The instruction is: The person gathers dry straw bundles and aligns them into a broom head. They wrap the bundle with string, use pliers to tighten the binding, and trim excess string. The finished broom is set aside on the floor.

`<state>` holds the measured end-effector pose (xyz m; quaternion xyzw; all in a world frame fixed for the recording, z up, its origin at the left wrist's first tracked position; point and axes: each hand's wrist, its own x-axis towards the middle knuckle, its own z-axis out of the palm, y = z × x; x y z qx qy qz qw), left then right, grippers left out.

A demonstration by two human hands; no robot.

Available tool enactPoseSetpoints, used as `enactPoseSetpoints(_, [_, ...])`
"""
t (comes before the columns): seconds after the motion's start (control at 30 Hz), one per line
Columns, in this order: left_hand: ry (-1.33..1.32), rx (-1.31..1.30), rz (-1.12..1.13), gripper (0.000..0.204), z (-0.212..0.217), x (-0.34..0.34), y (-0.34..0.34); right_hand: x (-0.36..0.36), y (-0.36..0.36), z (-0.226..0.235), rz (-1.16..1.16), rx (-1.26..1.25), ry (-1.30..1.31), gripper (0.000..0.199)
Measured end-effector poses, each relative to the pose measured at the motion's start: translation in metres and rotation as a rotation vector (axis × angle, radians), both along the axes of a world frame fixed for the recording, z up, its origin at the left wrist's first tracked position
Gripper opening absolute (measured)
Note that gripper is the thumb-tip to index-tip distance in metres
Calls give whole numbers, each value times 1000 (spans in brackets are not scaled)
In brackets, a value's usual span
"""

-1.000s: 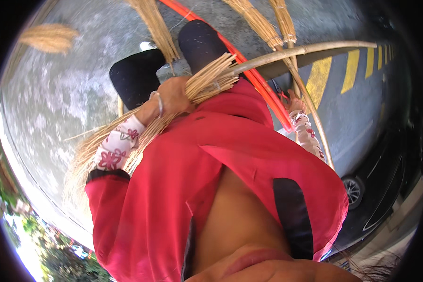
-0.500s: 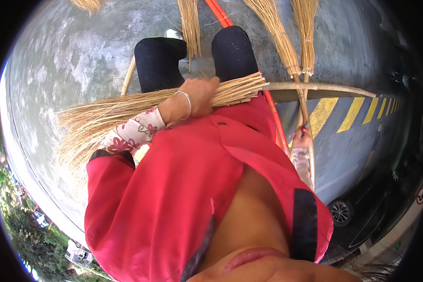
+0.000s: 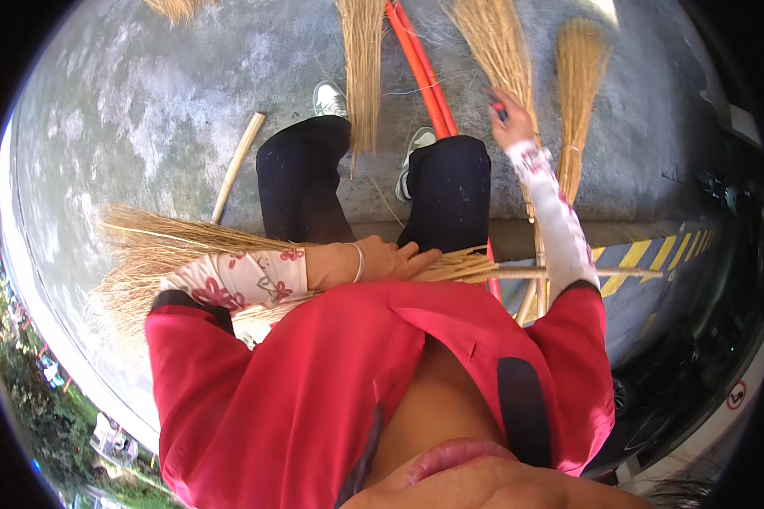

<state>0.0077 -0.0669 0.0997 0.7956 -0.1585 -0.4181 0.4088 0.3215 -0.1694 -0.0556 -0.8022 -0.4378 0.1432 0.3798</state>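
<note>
A coarse, fan-shaped straw broom [image 3: 165,237] lies across dark-trousered thighs [image 3: 446,199] beneath the left hand [image 3: 390,260], spread flat; the right hand [image 3: 512,125] grips a small dark tool [image 3: 501,111].

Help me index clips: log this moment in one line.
left hand: laid over crosswise broom | right hand: holding small tool | ahead: other brooms, red poles

Straw bundle [image 3: 148,242]: middle concealed under left hand [image 3: 390,260] and forearm [image 3: 267,276]. Small object [image 3: 501,111] in right hand [image 3: 512,124]: dark and red, kind indistinct. Red poles [image 3: 422,68]: partly hidden behind right knee [image 3: 450,174]. Upper-left broom [image 3: 176,8]: cut off by top edge. Dark car [image 3: 692,373]: outline lost in shadow.
</note>
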Motion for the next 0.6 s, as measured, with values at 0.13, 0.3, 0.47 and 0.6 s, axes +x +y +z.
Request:
enactPoseSetpoints(0.13, [161,-265,-81,81,-18,22,31,10,80,-97,178,-219,-73,44])
enactPoseSetpoints(0.3, [261,-450,-102,76,-40,37,64,0,97,-156,200,-618,-27,32])
enactPoseSetpoints(0.47, [259,-484,-109,70,-50,36,74,10,74,-136,-50,-581,-70,29])
enactPoseSetpoints(0.6, [243,-456,-119,65,-49,42,78,22,63,-103,-117,-355,-69,31])
